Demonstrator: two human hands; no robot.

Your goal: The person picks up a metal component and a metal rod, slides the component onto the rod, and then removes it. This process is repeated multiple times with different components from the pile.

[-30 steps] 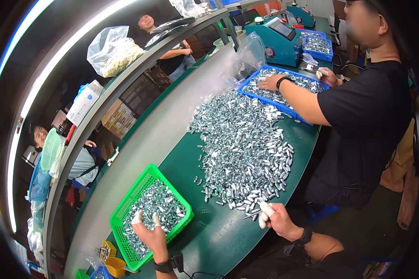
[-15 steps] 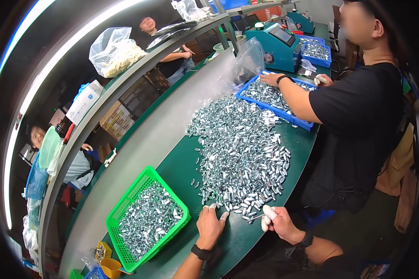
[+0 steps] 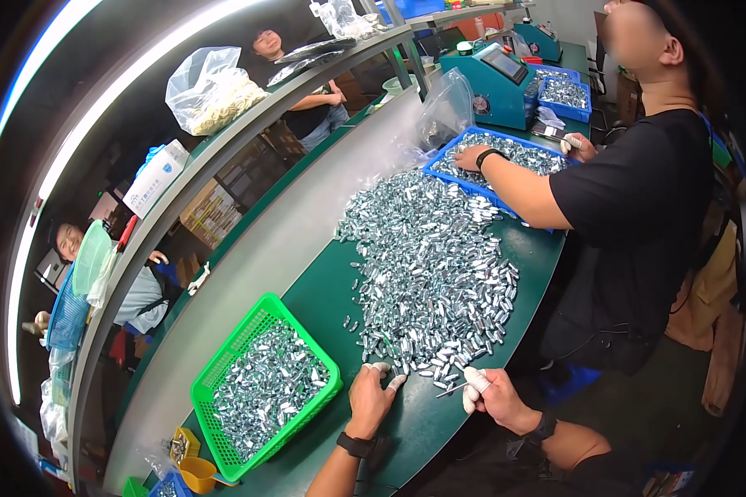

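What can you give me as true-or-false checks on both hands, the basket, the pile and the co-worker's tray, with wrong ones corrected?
1. The right hand holds a thin metal rod. True.
2. The green basket contains small metal pieces. True.
3. The left hand is inside the basket. False: it is outside, at the near edge of the pile.
4. The tray by the co-worker is red. False: it is blue.
5. Both wrists wear dark bands. True.
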